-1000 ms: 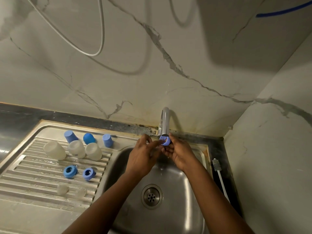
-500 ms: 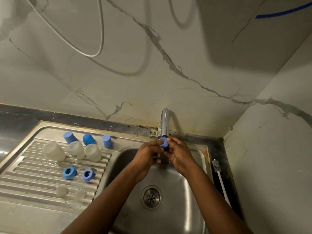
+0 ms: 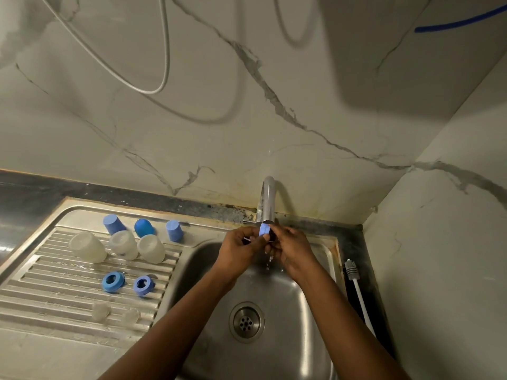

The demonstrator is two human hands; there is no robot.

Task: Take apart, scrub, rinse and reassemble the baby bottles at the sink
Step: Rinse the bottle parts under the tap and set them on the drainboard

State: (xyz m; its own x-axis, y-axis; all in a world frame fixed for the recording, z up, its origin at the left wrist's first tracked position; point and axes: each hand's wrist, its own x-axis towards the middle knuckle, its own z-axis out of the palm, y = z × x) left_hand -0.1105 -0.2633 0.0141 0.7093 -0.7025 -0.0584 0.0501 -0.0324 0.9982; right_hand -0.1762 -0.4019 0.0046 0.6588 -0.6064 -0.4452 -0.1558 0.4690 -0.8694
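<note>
Turned since half a second ago, the blue ring (image 3: 264, 229) is now shown edge-on under the spout, with both hands kept close together around it. Nearest the camera, two forearms are stretched over the steel sink (image 3: 310, 319), above its round drain (image 3: 246, 322). Further in, the ring is pinched by the fingers of the left hand (image 3: 238, 249) and met from the other side by the right hand (image 3: 292, 249), whose fingers are curled against it (how firmly cannot be told). Drops of water are seen falling below the hands. On the ribbed draining board (image 3: 68, 294) to the left, two clear teats (image 3: 115, 314) are laid nearest, then two blue collars (image 3: 127, 281), then three clear bottles (image 3: 120, 245) set upside down, then three blue caps (image 3: 142, 228) at the back. A bottle brush (image 3: 356, 286) is laid along the dark counter to the right of the sink. Beyond the hands, the tap (image 3: 267, 201) is mounted before the marbled wall (image 3: 192, 133)
</note>
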